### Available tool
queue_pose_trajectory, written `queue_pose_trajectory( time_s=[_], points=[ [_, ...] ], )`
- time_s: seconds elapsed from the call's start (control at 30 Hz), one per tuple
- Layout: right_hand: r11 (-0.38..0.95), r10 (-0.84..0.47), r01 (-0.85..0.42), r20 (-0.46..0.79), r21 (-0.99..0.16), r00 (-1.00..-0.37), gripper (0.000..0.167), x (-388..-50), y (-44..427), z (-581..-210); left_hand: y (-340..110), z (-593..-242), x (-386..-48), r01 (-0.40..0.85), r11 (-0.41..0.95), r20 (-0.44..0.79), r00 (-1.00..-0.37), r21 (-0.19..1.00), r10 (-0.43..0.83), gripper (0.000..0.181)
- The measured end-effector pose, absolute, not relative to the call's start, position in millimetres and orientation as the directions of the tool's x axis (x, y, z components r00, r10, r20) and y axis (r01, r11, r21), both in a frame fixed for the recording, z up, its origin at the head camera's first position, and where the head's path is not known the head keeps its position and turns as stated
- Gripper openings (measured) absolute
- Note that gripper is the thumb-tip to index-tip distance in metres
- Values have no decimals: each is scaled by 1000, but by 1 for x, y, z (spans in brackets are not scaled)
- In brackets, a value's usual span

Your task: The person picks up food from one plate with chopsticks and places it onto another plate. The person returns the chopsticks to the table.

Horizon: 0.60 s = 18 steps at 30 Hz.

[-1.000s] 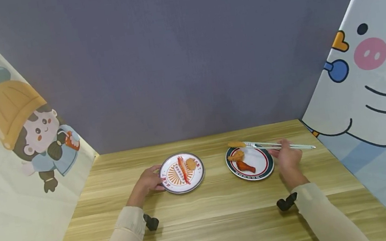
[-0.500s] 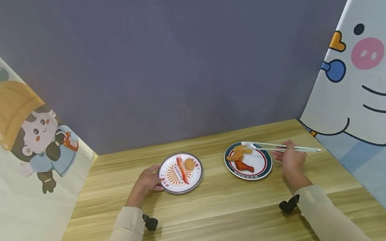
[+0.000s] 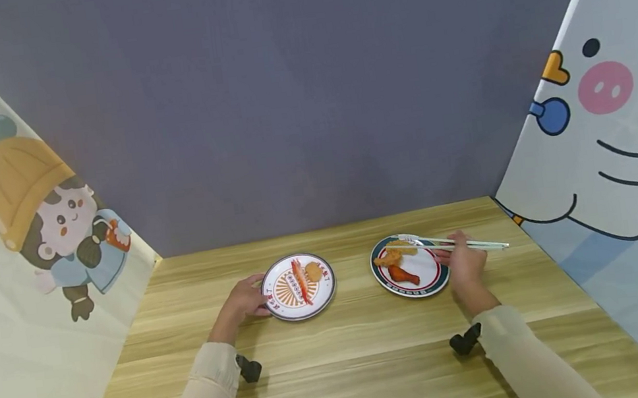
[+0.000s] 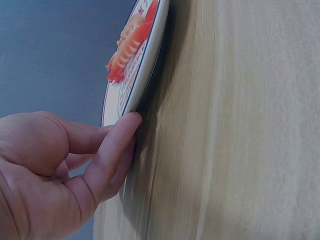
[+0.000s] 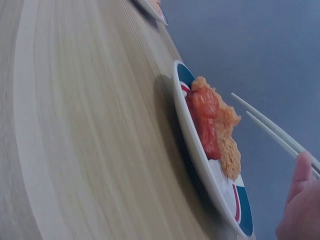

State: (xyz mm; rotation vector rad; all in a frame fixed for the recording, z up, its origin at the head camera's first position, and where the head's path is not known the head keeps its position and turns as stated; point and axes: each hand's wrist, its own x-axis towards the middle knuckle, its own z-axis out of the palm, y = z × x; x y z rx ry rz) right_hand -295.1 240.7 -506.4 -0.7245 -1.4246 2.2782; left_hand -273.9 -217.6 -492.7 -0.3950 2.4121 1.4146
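With its fingertips, my left hand (image 3: 247,298) pinches the near-left rim of a white plate (image 3: 277,274) printed with orange rays. On that plate lie a red-and-white shrimp (image 3: 300,279) and a round golden piece (image 3: 313,271). My right hand (image 3: 468,265) holds a pair of pale chopsticks (image 3: 483,244), their tips over the far part of a green-rimmed plate (image 3: 434,287). A glazed drumstick (image 3: 404,275) rests there beside a fried chicken piece (image 3: 387,259) and a breaded piece (image 5: 230,159). In the right wrist view, the chopstick tips stand apart from the food with nothing between them.
Both plates stand side by side on a wood-grain table (image 3: 352,367). A grey wall (image 3: 308,107) rises behind it, and printed cartoon panels (image 3: 611,143) flank it on both sides.
The breaded piece, earlier between the chopsticks, now lies on the green-rimmed plate. My right hand moved right, then back left with the chopsticks. My left hand stays on its plate.
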Motion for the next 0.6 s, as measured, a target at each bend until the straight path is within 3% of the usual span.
queue_pose_trajectory(
  time_s=[0.37,0.6],
  points=[
    [-364,503,-38,-162,-931,-849,17,-297,216,-506,-218,-494,-275,-383,471,-397,-915,795,-73,67],
    [-375,474,-51,-144,-925,-869,25,-297,197,-505,-218,-494,-275,-382,476,-396,-915,792,-75,66]
  ],
)
